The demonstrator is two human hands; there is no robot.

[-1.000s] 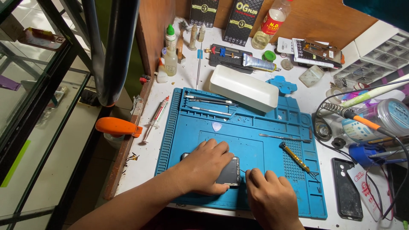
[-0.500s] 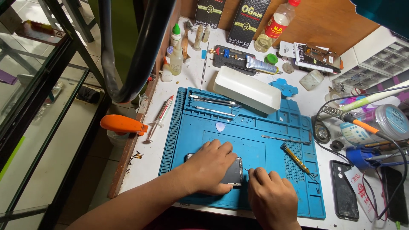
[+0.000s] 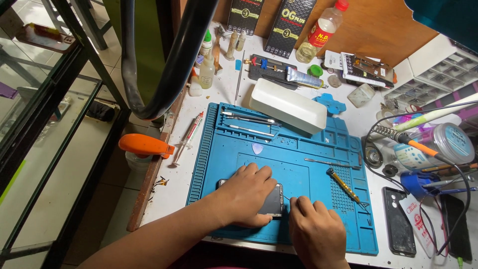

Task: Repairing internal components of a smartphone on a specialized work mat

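A dark phone (image 3: 273, 201) lies flat on the blue work mat (image 3: 298, 164) near its front edge. My left hand (image 3: 246, 194) rests palm down on the phone and covers most of it. My right hand (image 3: 316, 231) is closed just right of the phone, with its fingertips at the phone's right edge and a thin metal tool (image 3: 288, 200) pinched in them. Only the tool's tip shows.
On the mat lie a yellow-handled screwdriver (image 3: 343, 184), metal pry tools (image 3: 249, 124), a pale pick (image 3: 257, 148) and a white tray (image 3: 289, 105). A black phone (image 3: 398, 221) lies right of the mat, by a soldering iron (image 3: 413, 144). An orange clamp (image 3: 144, 145) sits at the table's left edge.
Both hands stay on the phone with barely any shift. The camera view has drifted slightly, so the table sits a little lower in the frame.
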